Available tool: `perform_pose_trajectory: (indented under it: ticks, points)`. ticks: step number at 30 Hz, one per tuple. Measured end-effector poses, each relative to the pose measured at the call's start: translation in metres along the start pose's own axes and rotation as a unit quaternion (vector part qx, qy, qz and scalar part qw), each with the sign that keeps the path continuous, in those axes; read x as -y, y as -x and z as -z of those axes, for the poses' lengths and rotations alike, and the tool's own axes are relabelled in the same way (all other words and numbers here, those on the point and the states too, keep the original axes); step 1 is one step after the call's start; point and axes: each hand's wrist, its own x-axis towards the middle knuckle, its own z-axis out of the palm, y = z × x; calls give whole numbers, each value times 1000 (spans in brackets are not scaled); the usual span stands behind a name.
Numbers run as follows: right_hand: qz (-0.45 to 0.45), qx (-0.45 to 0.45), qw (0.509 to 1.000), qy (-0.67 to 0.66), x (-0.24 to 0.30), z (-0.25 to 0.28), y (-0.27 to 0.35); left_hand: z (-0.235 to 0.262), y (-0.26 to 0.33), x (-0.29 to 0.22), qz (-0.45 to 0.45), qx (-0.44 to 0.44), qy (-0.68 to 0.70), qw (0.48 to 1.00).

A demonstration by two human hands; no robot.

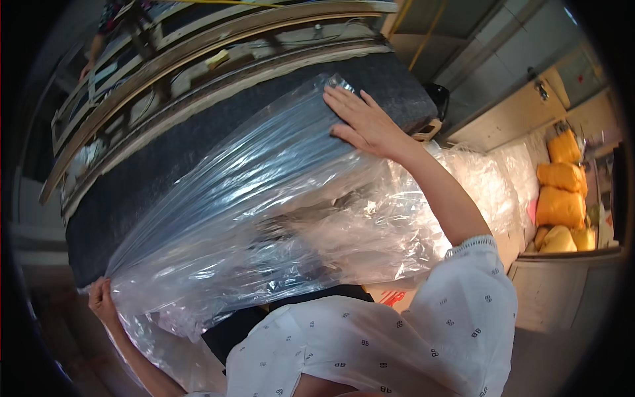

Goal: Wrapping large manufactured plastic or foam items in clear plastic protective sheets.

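Observation:
A large sheet of clear plastic film (264, 175) lies slanting across a dark-topped table (390, 79) and drapes over its near edge toward my body. My right hand (367, 122) rests flat with fingers apart on the film's far right end. At the near left corner of the table, my left hand (102, 301) is closed on the film's gathered edge, with long creases fanning out from it toward the right hand. More crumpled film hangs below, between the table and my lap.
Behind the table runs a wooden rail frame (218, 49). Heaped clear film (489, 178) lies brightly lit on the right. Several yellow bundles (561, 205) are stacked beyond it, above a pale cabinet (555, 294). Part of another person (106, 30) shows at the far left.

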Motion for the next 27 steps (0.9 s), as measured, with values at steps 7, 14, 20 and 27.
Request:
perform_pose_trajectory:
  ticks: [7, 14, 20, 27]
  points:
    - [26, 6, 999, -33, 35, 4, -17, 57, 39, -26, -44, 14, -79, 996]
    - [45, -139, 984, -102, 9, -6, -55, 44, 103, -71, -62, -11, -213, 975]
    - [-69, 18, 945, -320, -22, -14, -100, 26, 142, -26, 62, -28, -164, 984]
    - [-117, -245, 727, -630, -12, 9, -122, -6, -31, -44, 244, -197, 291, 904]
